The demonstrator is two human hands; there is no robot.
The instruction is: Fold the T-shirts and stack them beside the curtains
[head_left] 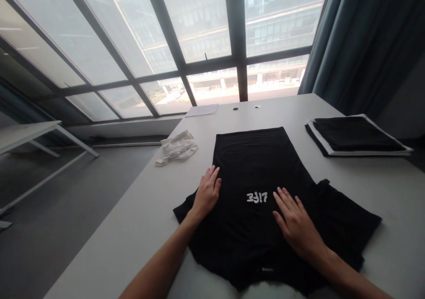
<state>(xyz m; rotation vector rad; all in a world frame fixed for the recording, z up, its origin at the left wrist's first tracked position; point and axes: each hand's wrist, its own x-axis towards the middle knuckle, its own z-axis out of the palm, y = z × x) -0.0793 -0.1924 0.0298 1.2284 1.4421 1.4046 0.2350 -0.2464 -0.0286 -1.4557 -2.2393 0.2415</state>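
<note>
A black T-shirt (255,157) with small white lettering lies spread flat on the grey table (133,228), its hem towards the window. My left hand (207,192) rests flat on the shirt's left side, fingers stretched out together. Just right of the lettering, my right hand (295,221) lies flat on the chest with its fingers slightly spread. Neither hand holds anything. The shirt's right sleeve (348,221) sticks out sideways; the left sleeve is partly under my left wrist.
A crumpled white garment (177,147) lies near the table's left edge. A stack of folded black and white clothes (357,135) sits at the right. A sheet of paper (202,110) lies at the far edge by the window. Another table (26,133) stands to the left.
</note>
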